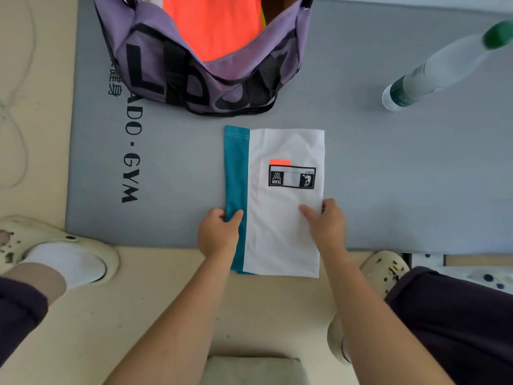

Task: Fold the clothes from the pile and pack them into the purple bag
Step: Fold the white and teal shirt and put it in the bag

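A folded white garment (280, 234) with a teal side stripe and a black logo patch lies flat, partly on the grey gym mat (388, 176) and partly over its near edge. My left hand (219, 232) pinches the teal left edge, thumb on top. At the white right edge, my right hand (327, 220) grips the cloth with its thumb on top. The purple bag (155, 59) stands open beyond the garment at the top, with orange folded clothing (213, 26) inside it.
A plastic water bottle (433, 70) with a green cap stands on the mat at the right. My feet in cream clogs (55, 245) sit at both sides of the near floor. A thin cord lies on the floor at far left.
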Demonstrator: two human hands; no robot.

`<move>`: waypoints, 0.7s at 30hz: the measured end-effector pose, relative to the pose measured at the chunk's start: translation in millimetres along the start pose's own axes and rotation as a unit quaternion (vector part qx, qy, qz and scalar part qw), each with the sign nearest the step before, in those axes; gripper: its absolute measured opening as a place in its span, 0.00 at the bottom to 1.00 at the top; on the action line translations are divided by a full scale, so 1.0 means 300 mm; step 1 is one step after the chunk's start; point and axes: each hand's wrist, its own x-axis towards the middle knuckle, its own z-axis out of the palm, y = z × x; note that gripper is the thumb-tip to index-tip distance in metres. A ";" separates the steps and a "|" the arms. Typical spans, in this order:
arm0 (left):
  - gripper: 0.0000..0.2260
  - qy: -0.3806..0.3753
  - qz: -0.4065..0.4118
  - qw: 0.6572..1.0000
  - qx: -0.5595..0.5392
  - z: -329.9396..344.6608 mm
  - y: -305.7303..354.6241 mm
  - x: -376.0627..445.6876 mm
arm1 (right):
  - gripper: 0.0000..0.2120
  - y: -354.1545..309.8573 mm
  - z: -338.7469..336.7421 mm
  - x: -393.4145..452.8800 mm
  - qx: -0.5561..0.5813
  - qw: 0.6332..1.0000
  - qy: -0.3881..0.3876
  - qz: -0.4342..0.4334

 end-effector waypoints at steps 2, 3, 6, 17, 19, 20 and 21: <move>0.14 -0.005 0.005 0.999 -0.044 0.006 0.009 -0.017 | 0.18 0.006 -0.002 -0.012 0.002 1.000 -0.010 0.008; 0.13 -0.014 0.007 0.996 -0.084 0.009 0.023 -0.020 | 0.18 0.004 -0.005 -0.014 0.005 1.000 -0.011 0.003; 0.12 -0.046 -0.038 0.982 -0.178 0.016 0.083 -0.006 | 0.18 -0.012 -0.014 -0.009 0.031 0.999 0.011 -0.022; 0.20 -0.214 -0.218 0.920 -0.247 0.012 0.165 0.056 | 0.11 -0.038 -0.042 0.050 0.097 0.995 -0.024 0.029; 0.23 -0.242 -0.211 0.915 -0.243 0.008 0.162 0.069 | 0.11 -0.041 -0.052 0.061 0.084 0.995 -0.046 0.029; 0.24 -0.258 -0.210 0.910 -0.246 0.007 0.162 0.077 | 0.12 -0.040 -0.057 0.067 0.081 0.995 -0.057 0.029; 0.25 -0.272 -0.210 0.903 -0.256 0.005 0.163 0.085 | 0.12 -0.039 -0.060 0.072 0.085 0.994 -0.067 0.032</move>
